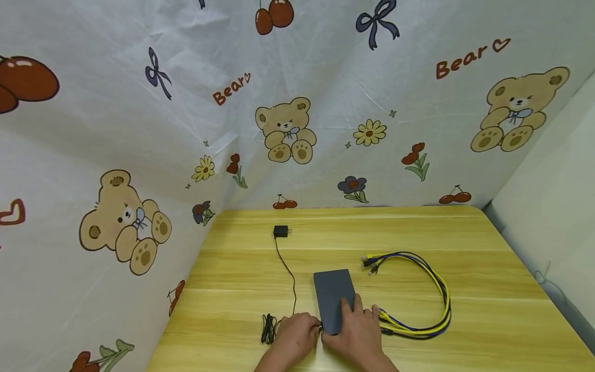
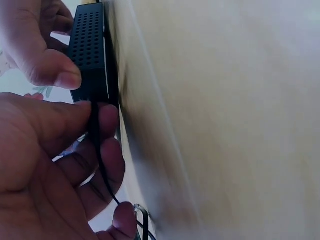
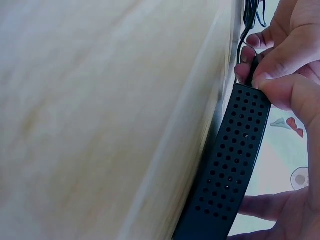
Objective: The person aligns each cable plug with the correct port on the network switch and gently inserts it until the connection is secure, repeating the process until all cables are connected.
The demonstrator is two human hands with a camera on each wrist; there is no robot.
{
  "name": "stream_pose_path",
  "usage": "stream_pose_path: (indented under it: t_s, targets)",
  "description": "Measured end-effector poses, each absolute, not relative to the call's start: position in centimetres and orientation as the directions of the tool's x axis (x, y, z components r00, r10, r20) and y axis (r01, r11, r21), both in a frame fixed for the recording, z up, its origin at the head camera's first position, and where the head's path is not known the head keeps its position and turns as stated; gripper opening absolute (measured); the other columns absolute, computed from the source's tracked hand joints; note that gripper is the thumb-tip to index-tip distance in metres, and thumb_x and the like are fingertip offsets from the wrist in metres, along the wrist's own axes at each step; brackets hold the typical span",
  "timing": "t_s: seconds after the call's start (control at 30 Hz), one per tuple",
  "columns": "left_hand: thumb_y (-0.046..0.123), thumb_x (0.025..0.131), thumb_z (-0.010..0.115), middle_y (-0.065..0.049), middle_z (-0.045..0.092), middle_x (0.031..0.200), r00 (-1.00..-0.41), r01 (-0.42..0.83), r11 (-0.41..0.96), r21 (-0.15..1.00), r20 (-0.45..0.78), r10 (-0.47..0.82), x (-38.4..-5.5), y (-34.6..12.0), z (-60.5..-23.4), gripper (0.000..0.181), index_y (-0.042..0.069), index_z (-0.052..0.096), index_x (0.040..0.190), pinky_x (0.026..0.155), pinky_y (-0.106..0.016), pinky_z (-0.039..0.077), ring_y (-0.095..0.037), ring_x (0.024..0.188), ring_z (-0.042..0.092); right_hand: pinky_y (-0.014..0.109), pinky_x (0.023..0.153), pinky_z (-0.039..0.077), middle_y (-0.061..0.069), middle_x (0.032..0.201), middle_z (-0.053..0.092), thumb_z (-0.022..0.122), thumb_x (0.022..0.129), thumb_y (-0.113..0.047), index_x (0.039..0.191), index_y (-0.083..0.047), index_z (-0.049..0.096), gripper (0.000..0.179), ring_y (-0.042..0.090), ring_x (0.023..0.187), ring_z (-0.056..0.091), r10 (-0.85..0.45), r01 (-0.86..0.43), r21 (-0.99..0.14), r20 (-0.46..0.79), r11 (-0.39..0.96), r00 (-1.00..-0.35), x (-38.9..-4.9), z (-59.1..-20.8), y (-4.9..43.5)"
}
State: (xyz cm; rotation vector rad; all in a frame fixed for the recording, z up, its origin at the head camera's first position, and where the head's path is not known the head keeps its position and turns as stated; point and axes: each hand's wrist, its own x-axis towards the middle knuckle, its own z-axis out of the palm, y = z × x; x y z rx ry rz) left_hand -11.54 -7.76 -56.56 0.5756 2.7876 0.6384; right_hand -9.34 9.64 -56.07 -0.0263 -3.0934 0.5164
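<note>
Leftmost from my feed, a pale printed cloth with teddy bears and flowers (image 1: 325,67) borders the left and back edges of the yellow wood-grain table (image 1: 502,310). Toward the back, a small black box-shaped power adapter (image 1: 281,231) lies nearer the left edge than the right, its thin black cord (image 1: 295,295) trailing toward me. Nearer me, a tied coil of black cable (image 1: 268,329) sits just left of the left hand (image 1: 297,335), leaving little room on that side. I see that hand pinching a slim black plug (image 2: 93,120) against the near left corner of a flat dark-grey rectangular box (image 1: 332,294); I can't tell how far in it sits. The box lies near the table's middle, one narrow side full of small round holes. The right hand (image 1: 360,328) grips it, thumb at the near end, fingers on top; a wide stretch of wood separates its far edge from the table's back. Just right of that hand, a curved bundle of yellow, blue and black cables (image 1: 447,294) limits sideways movement. Beyond the bundle, wood runs to the right edge.
</note>
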Motion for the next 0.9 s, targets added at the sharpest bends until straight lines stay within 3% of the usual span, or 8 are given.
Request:
stream_pose_path:
  t_s: [0.13, 0.37, 0.47, 0.67, 0.8, 0.9]
  targets:
    - [0.016, 0.093, 0.068, 0.011, 0.071, 0.085, -0.892, 0.352, 0.819, 0.452, -0.102, 0.440, -11.3, -7.8, -56.7, 0.018, 0.028, 0.080, 0.102, 0.064, -0.038, 0.040, -0.008, 0.077, 0.065, 0.069, 0.106, 0.028, 0.036, 0.139, 0.048, 0.075, 0.065, -0.069, 0.134, -0.001, 0.060, 0.098, 0.051, 0.101, 0.060, 0.022, 0.018, -0.326, 0.007, 0.945, -1.000, -9.5, -56.2, 9.7]
    - [0.021, 0.095, 0.067, 0.013, 0.069, 0.086, -0.911, 0.311, 0.818, 0.485, -0.094, 0.402, -10.8, -7.8, -56.6, 0.027, 0.027, 0.075, 0.120, 0.067, -0.040, 0.043, -0.006, 0.076, 0.062, 0.069, 0.101, 0.035, 0.034, 0.133, 0.054, 0.075, 0.064, -0.069, 0.130, 0.000, 0.062, 0.097, 0.050, 0.096, 0.063, 0.026, -0.004, -0.341, 0.083, 0.940, -0.996, -9.6, -56.5, 9.9]
    - [0.021, 0.095, 0.068, 0.015, 0.067, 0.086, -0.922, 0.313, 0.803, 0.507, -0.041, 0.385, -10.4, -7.8, -56.6, 0.025, 0.026, 0.076, 0.118, 0.068, -0.037, 0.040, -0.004, 0.075, 0.059, 0.070, 0.099, 0.036, 0.034, 0.133, 0.054, 0.075, 0.064, -0.069, 0.130, 0.000, 0.062, 0.096, 0.051, 0.096, 0.064, 0.030, -0.003, -0.350, 0.091, 0.937, -0.995, -9.6, -56.5, 10.0]
    - [0.022, 0.094, 0.069, 0.013, 0.072, 0.096, -0.941, 0.310, 0.783, 0.538, 0.060, 0.332, -10.1, -7.7, -56.5, 0.018, 0.026, 0.078, 0.110, 0.073, -0.040, 0.031, -0.006, 0.083, 0.065, 0.070, 0.101, 0.034, 0.033, 0.134, 0.054, 0.075, 0.066, -0.068, 0.132, -0.001, 0.061, 0.095, 0.054, 0.099, 0.062, 0.043, 0.018, -0.365, 0.060, 0.931, -0.997, -9.7, -56.6, 10.2]
    - [0.022, 0.098, 0.063, 0.009, 0.071, 0.096, -0.937, 0.306, 0.772, 0.557, 0.034, 0.347, -10.2, -7.5, -56.3, 0.020, 0.021, 0.076, 0.114, 0.081, -0.043, 0.040, -0.007, 0.084, 0.066, 0.070, 0.101, 0.034, 0.032, 0.135, 0.054, 0.074, 0.066, -0.068, 0.132, -0.001, 0.061, 0.095, 0.054, 0.100, 0.062, 0.054, 0.032, -0.377, 0.049, 0.926, -0.997, -9.7, -56.6, 10.2]
    - [0.021, 0.102, 0.057, 0.007, 0.068, 0.093, -0.921, 0.320, 0.751, 0.577, 0.004, 0.389, -10.2, -7.5, -56.1, 0.026, 0.015, 0.073, 0.122, 0.076, -0.037, 0.048, -0.004, 0.078, 0.062, 0.070, 0.102, 0.034, 0.032, 0.135, 0.054, 0.074, 0.067, -0.068, 0.133, 0.000, 0.059, 0.096, 0.054, 0.102, 0.061, 0.068, 0.044, -0.399, 0.048, 0.916, -0.996, -9.8, -56.5, 10.3]
